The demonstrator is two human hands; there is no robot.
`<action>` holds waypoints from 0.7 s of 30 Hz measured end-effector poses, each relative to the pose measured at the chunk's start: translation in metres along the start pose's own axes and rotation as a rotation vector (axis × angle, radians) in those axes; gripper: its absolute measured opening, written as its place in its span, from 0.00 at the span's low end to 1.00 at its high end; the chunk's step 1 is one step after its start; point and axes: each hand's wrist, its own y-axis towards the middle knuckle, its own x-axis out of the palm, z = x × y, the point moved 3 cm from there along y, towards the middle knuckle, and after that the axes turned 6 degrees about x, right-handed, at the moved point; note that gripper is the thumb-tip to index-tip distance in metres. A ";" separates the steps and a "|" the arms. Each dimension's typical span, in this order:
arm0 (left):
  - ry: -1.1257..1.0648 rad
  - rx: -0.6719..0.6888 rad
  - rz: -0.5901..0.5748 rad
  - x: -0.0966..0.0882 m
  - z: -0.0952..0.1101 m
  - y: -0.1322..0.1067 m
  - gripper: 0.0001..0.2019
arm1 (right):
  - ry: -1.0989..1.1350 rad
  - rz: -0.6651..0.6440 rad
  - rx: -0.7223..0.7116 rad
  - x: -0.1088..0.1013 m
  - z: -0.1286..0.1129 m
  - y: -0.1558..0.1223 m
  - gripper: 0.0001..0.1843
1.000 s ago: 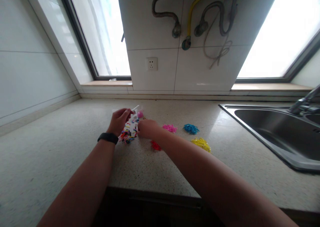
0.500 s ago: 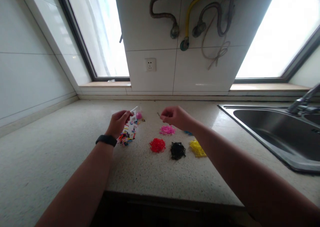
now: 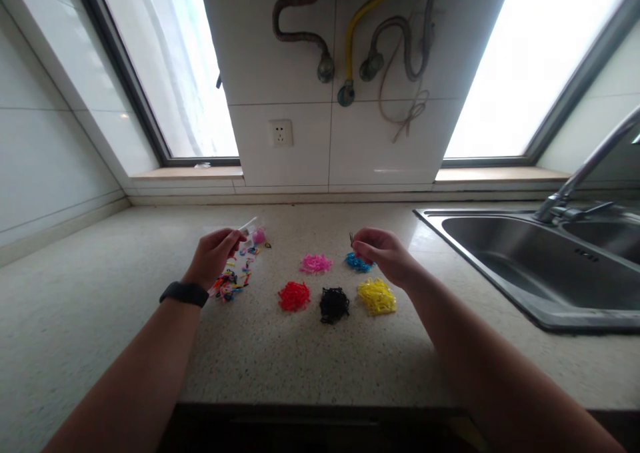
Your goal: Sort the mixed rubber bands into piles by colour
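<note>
My left hand, with a black wristband, pinches a piece of clear plastic, perhaps a bag. Beside the plastic is a pink rounded thing. A loose mix of small coloured pieces, like tiny rubber bands, lies below that hand. My right hand is closed on a small dark piece, too small to name, above the blue pile. Sorted piles lie on the counter: pink, red, black and yellow.
The speckled counter ends at a front edge near my forearms. A steel sink with a tap is set in on the right. Behind stands a tiled wall with a socket and pipes.
My right hand has moved right, from beyond the pink pile to over the blue pile, still pinching the small dark piece. My left hand keeps the clear plastic. The view has turned right.
</note>
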 end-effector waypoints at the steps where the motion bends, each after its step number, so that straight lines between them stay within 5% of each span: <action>1: 0.002 -0.001 -0.002 0.000 -0.001 0.000 0.13 | 0.005 -0.008 -0.002 0.001 -0.001 -0.001 0.15; 21: 0.080 0.054 -0.043 0.002 0.001 0.005 0.13 | 0.104 0.063 -0.084 -0.002 -0.004 -0.002 0.11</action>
